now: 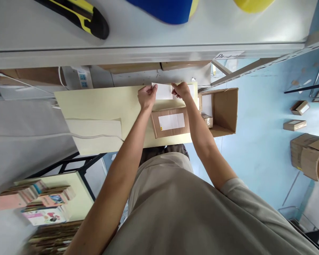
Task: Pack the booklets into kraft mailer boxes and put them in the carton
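Observation:
Near the far edge of the pale yellow table [101, 102], my left hand [147, 96] pinches the left edge of a white paper sheet [163, 92] between thumb and fingers. At the sheet's right side is my right hand [181, 90], its fingers curled in a pinch on the paper. More white paper partly shows behind that hand. Just below the sheet lies a closed cardboard box [172, 132], bearing a large white label [171, 121] with a small yellow mark at its lower left corner. My right forearm passes over the box's right edge.
A grey metal shelf [159, 56] crosses above, carrying a yellow-black utility knife [82, 16]. Right of the table stands an open cardboard box [224, 111] with smaller items inside. A white cable [95, 135] runs across the table's left side. Several boxes lie on the blue floor [255, 141].

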`<state>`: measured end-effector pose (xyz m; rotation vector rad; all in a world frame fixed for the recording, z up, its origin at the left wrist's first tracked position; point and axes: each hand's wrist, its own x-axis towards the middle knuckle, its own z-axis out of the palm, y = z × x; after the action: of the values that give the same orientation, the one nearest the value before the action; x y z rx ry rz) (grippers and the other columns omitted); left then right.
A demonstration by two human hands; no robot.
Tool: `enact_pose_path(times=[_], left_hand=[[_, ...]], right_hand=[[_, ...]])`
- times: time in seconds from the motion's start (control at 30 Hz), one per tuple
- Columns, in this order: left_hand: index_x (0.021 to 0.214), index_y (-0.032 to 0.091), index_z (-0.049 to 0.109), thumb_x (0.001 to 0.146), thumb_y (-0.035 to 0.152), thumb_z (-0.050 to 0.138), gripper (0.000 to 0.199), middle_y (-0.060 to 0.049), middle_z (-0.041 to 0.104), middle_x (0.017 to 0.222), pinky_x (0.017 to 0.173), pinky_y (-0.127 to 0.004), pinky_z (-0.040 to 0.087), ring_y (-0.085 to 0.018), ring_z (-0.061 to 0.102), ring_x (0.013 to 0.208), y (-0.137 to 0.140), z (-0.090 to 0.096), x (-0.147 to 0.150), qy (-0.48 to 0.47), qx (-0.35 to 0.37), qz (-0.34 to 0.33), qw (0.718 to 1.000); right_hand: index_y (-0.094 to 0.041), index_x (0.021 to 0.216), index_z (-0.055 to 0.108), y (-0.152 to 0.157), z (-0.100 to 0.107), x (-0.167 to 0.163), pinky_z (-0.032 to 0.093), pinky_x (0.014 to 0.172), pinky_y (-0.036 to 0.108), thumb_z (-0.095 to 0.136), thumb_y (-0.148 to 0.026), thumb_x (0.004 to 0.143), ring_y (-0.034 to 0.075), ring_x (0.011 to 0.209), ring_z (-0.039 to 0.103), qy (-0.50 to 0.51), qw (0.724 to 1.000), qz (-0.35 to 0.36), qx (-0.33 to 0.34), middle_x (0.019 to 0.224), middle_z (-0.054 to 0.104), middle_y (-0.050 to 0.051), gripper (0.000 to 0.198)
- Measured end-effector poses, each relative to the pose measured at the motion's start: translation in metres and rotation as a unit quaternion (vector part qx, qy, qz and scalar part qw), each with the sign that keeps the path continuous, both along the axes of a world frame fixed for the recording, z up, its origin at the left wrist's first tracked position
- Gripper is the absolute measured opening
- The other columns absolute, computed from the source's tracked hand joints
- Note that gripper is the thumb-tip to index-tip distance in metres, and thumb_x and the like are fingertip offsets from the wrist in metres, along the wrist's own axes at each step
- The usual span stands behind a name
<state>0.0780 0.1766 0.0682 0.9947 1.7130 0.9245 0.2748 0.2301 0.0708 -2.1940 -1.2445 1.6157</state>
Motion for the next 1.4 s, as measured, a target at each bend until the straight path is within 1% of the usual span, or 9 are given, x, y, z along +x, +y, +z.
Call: enact_pose_path(times=[0.13,0.3,0.53,0.67,0.8,0.93,1.13,1.27,1.4], left_hand=[[0.084,0.023,0.073,0.090,0.065,0.085,0.044,-0.006,0.076,0.082,0.086,-0.033,0.060,-0.026,0.077,0.098,0.004,-0.009,-0.008,0.065,-0.011,0.029,0.997],[0.090,0.022,0.075,0.092,0.064,0.081,0.043,-0.011,0.081,0.090,0.095,-0.036,0.062,-0.029,0.079,0.105,0.008,-0.022,-0.017,0.075,-0.042,0.022,0.996],[0.090,0.021,0.073,0.099,0.058,0.073,0.038,-0.012,0.080,0.092,0.103,-0.041,0.061,-0.030,0.079,0.103,0.003,-0.033,-0.024,0.099,-0.099,-0.021,0.990],[0.090,0.022,0.071,0.101,0.053,0.074,0.033,-0.012,0.080,0.100,0.104,-0.040,0.060,-0.031,0.078,0.112,0.000,-0.029,-0.033,0.118,-0.098,-0.001,0.988],[0.085,0.022,0.071,0.095,0.056,0.086,0.038,-0.006,0.076,0.085,0.090,-0.031,0.060,-0.024,0.077,0.100,-0.008,-0.007,-0.057,0.062,-0.026,0.030,0.997],[0.087,0.023,0.077,0.094,0.062,0.087,0.041,0.000,0.069,0.069,0.065,-0.025,0.054,-0.017,0.071,0.072,-0.035,0.037,-0.080,-0.002,0.017,0.041,0.999],[0.107,0.023,0.089,0.091,0.067,0.087,0.048,-0.007,0.088,0.104,0.051,-0.026,0.054,-0.014,0.070,0.060,-0.095,0.101,-0.072,-0.039,0.035,0.034,0.998],[0.113,0.025,0.092,0.086,0.068,0.092,0.051,-0.008,0.089,0.111,0.060,-0.030,0.064,-0.014,0.074,0.061,-0.132,0.121,-0.052,-0.060,0.042,0.021,0.997],[0.116,0.025,0.092,0.083,0.065,0.095,0.052,-0.008,0.090,0.102,0.067,-0.033,0.068,-0.019,0.079,0.068,-0.165,0.134,-0.035,-0.083,0.045,0.015,0.995]], right_hand=[[-0.018,0.079,0.073,-0.005,-0.012,-0.006,0.049,0.051,0.021,0.070,-0.036,0.115,0.010,0.041,0.050,0.006,1.000,-0.016,-0.025,0.048,0.062,-0.002,0.040],[-0.018,0.073,0.070,-0.010,-0.020,-0.006,0.042,0.044,0.019,0.068,-0.049,0.117,0.009,0.038,0.051,0.028,0.998,-0.048,-0.030,0.051,0.067,0.001,0.054],[-0.018,0.073,0.070,-0.009,-0.019,-0.003,0.040,0.042,0.018,0.070,-0.050,0.116,0.008,0.037,0.049,0.038,0.996,-0.070,-0.027,0.048,0.063,-0.002,0.054],[-0.018,0.074,0.069,-0.009,-0.014,-0.003,0.036,0.040,0.017,0.065,-0.043,0.120,0.007,0.038,0.050,0.048,0.995,-0.083,-0.041,0.047,0.059,-0.004,0.053],[-0.018,0.074,0.067,-0.009,-0.007,-0.002,0.040,0.044,0.016,0.060,-0.040,0.122,0.008,0.042,0.056,0.049,0.994,-0.081,-0.059,0.047,0.058,-0.004,0.053],[-0.018,0.073,0.064,-0.012,-0.004,-0.003,0.039,0.044,0.015,0.063,-0.043,0.121,0.007,0.043,0.060,0.042,0.995,-0.079,-0.049,0.049,0.059,-0.004,0.054],[-0.017,0.078,0.068,-0.009,0.001,-0.009,0.049,0.048,0.017,0.061,-0.055,0.120,0.012,0.049,0.068,0.022,0.997,-0.034,-0.058,0.055,0.067,0.002,0.057],[-0.018,0.081,0.072,-0.021,0.038,-0.015,0.064,0.066,0.025,0.072,-0.080,0.104,0.020,0.067,0.077,0.041,0.998,0.043,-0.025,0.066,0.074,0.008,0.066],[-0.022,0.084,0.075,-0.073,0.094,-0.008,0.070,0.089,0.033,0.063,-0.089,0.102,0.024,0.094,0.081,0.148,0.984,0.060,0.083,0.084,0.079,0.006,0.071]])
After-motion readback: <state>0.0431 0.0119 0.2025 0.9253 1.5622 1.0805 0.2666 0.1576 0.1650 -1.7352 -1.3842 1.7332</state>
